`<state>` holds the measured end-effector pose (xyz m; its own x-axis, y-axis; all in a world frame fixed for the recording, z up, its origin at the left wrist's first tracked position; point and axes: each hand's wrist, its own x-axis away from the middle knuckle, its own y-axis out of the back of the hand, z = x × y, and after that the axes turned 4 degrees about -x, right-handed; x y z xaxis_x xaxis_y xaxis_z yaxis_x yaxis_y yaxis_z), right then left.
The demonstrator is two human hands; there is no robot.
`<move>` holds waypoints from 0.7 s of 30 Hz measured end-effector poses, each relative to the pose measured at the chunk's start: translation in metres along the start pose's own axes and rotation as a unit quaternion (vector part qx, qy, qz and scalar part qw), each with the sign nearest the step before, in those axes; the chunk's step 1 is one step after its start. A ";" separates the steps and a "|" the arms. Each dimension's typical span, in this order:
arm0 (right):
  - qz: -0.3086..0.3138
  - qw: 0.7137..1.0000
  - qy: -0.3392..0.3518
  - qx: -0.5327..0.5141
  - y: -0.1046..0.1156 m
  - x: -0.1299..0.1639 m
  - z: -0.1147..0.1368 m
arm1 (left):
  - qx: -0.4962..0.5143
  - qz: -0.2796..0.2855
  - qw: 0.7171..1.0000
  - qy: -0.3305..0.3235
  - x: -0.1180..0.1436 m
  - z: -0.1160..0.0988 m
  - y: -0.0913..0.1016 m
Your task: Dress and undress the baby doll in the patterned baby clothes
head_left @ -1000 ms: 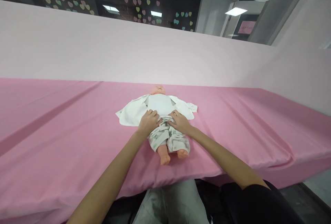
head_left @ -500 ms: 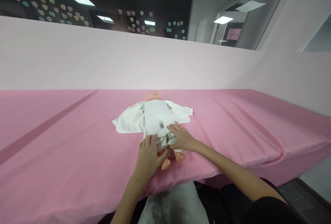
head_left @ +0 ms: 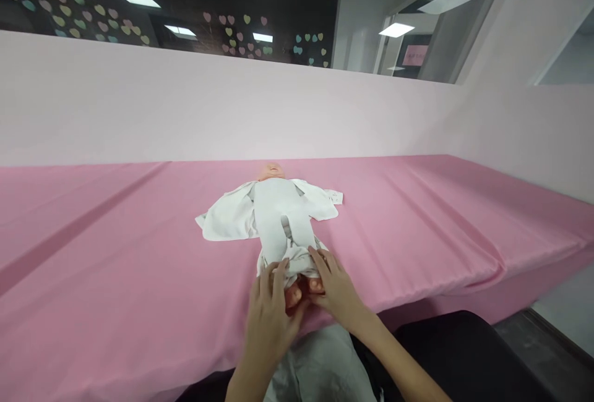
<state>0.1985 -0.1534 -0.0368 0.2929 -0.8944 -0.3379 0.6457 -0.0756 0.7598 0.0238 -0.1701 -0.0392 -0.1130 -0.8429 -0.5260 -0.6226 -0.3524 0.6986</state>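
Observation:
A baby doll (head_left: 283,216) lies on its back on the pink table cover (head_left: 116,253), head away from me. An open white top (head_left: 223,219) is spread out under its body. Patterned trousers (head_left: 291,261) are bunched low around its ankles, leaving the pale cloth legs bare. My left hand (head_left: 270,312) grips the bunched trousers at the doll's left foot. My right hand (head_left: 338,289) holds the same trousers at the other foot. Both feet (head_left: 301,290) peek out between my hands.
A pale pink partition wall (head_left: 232,111) runs along the back and right of the table. The table's near edge (head_left: 417,309) is close to my body, with my lap below it. Heart stickers dot the dark wall beyond.
Both hands have slid from the doll's waist down toward me to its feet, pulling the patterned trousers down the legs. The doll's legs are now uncovered.

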 end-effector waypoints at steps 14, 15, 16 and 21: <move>-0.371 0.907 0.141 0.140 -0.035 0.025 0.000 | -0.118 -0.265 0.930 -0.225 0.025 -0.001 -0.017; -0.373 0.903 0.161 0.138 -0.034 0.026 0.000 | -0.118 -0.268 0.929 -0.225 0.027 -0.002 -0.015; -0.371 0.902 0.177 0.132 -0.031 0.028 0.000 | -0.113 -0.264 0.932 -0.221 0.030 -0.002 -0.014; -0.324 0.930 0.174 0.021 -0.022 0.042 0.005 | -0.076 -0.214 0.957 -0.182 0.051 -0.006 -0.014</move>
<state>0.1928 -0.1913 -0.0646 0.0677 -0.4585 -0.8861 0.7398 -0.5728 0.3529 0.0318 -0.2104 -0.0730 -0.1530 -0.4202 -0.8945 -0.5551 -0.7123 0.4295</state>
